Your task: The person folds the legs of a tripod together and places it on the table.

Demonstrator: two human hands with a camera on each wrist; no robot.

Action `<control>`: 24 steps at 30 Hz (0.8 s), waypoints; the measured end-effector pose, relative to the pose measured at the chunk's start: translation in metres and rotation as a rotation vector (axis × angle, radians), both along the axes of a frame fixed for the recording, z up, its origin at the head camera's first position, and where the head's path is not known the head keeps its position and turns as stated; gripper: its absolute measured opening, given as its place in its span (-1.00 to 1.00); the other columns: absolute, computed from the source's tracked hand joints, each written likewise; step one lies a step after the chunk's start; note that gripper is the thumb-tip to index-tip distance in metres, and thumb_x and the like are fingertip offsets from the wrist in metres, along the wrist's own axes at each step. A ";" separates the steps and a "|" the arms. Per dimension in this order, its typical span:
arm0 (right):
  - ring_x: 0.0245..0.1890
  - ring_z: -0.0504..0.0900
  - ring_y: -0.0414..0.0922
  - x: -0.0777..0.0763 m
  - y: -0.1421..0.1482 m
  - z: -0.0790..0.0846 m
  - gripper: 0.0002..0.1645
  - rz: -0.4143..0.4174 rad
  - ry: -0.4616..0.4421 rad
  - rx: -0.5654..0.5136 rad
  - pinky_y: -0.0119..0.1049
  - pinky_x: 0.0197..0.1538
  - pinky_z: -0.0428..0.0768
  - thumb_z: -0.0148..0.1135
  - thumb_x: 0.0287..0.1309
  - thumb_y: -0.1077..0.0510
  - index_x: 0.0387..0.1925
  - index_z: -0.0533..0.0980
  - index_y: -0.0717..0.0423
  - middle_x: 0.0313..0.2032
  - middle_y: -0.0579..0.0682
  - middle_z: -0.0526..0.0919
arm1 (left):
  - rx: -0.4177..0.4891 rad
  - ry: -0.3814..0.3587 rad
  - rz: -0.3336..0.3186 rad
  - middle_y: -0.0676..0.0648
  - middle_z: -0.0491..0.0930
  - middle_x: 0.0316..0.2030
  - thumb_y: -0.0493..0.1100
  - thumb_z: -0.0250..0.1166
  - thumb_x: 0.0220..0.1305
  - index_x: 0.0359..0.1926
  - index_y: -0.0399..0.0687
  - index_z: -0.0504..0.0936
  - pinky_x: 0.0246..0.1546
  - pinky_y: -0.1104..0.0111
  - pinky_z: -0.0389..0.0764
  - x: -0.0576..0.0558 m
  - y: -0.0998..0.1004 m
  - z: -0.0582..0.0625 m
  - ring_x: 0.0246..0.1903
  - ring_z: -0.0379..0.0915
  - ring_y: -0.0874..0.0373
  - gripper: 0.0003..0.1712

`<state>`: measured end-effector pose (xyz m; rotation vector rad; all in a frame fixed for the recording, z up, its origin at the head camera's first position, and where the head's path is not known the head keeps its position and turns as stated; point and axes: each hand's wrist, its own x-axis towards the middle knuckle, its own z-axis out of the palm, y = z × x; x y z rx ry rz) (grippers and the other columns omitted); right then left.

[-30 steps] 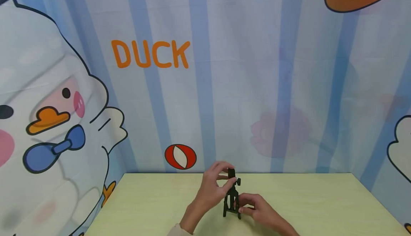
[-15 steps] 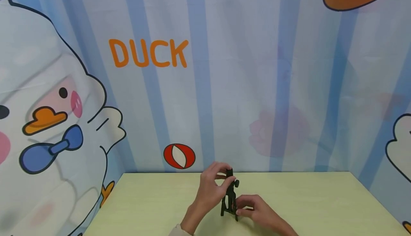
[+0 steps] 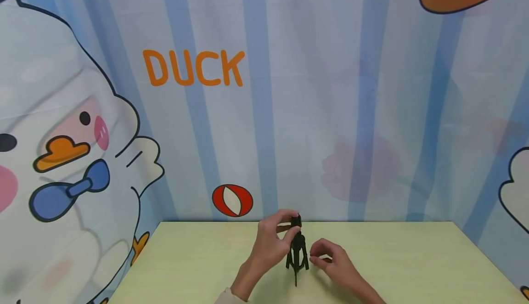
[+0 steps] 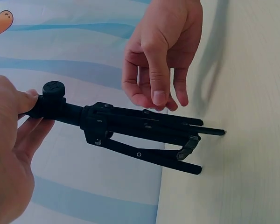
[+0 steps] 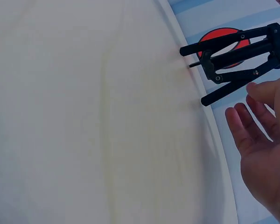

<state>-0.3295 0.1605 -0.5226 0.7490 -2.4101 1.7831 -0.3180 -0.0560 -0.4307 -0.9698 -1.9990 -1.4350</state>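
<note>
From where I stand, the black tripod (image 3: 297,243) is roughly upright over the worktop (image 3: 198,262), legs (image 4: 163,161) pointing down, with the patterned backdrop (image 3: 301,111) behind it. The person's left hand (image 3: 270,239) has its grip clamped on the tripod's top, thumb against fingers, near the round knob (image 4: 53,88). The right hand (image 3: 334,261) is just beside the tripod's legs, fingers loosely curled, thumb and fingertips a little apart with nothing between them; I see no contact. Whether the tripod's feet bear on the worktop, I can't tell.

The step looks to be adjusting those legs. To do it well, I'd keep the top steady and upright, take one leg at a time near its foot, move it smoothly along its hinge, and keep fingertips clear of the tripod's folding braces (image 4: 188,147), which could nip.
</note>
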 end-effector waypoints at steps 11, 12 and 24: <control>-0.05 0.69 -0.18 -0.002 0.003 0.001 -0.81 0.243 -0.004 -0.031 -0.27 0.02 0.71 0.19 0.41 0.39 -0.02 0.61 0.38 -0.06 0.40 0.67 | -0.028 -0.084 -0.100 -0.03 0.66 0.17 -0.53 0.26 0.38 0.14 0.00 0.58 0.02 0.33 0.69 -0.002 -0.004 0.000 0.09 0.67 -0.06 -0.55; -0.06 0.69 -0.19 -0.002 0.003 0.001 -0.81 0.250 -0.004 -0.028 -0.28 0.01 0.71 0.19 0.40 0.40 -0.02 0.62 0.36 -0.06 0.38 0.68 | -0.031 -0.088 -0.106 -0.02 0.66 0.17 -0.54 0.25 0.38 0.14 0.01 0.57 0.04 0.32 0.69 -0.003 -0.004 0.000 0.10 0.66 -0.07 -0.54; -0.02 0.70 -0.08 -0.002 0.004 -0.001 -0.74 0.325 -0.102 -0.012 -0.28 -0.01 0.71 0.22 0.40 0.36 0.06 0.64 0.30 0.00 0.29 0.69 | -0.119 -0.096 -0.086 -0.07 0.66 0.16 -0.55 0.22 0.38 0.24 -0.04 0.63 0.10 0.29 0.67 -0.004 -0.009 0.003 0.11 0.59 0.06 -0.48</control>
